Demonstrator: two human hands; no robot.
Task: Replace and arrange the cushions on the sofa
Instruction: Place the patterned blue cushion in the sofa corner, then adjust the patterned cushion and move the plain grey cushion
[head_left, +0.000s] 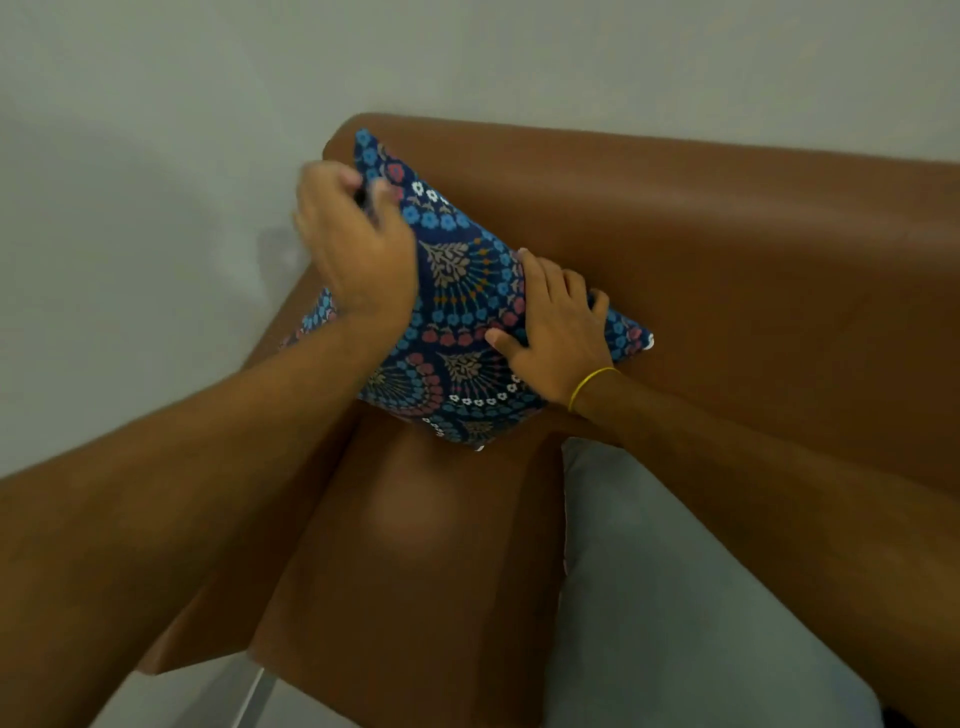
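Observation:
A dark blue cushion with a blue, red and white flower pattern leans in the left corner of the brown leather sofa, tilted against the backrest and armrest. My left hand grips the cushion's upper left edge, fingers curled on the fabric. My right hand, with a yellow band at the wrist, presses flat on the cushion's right side, thumb spread across the front. Both forearms hide part of the cushion's lower edges.
A pale grey seat cushion lies on the sofa seat at lower right, under my right forearm. The brown armrest runs toward me at centre. A grey-white wall stands behind and left of the sofa.

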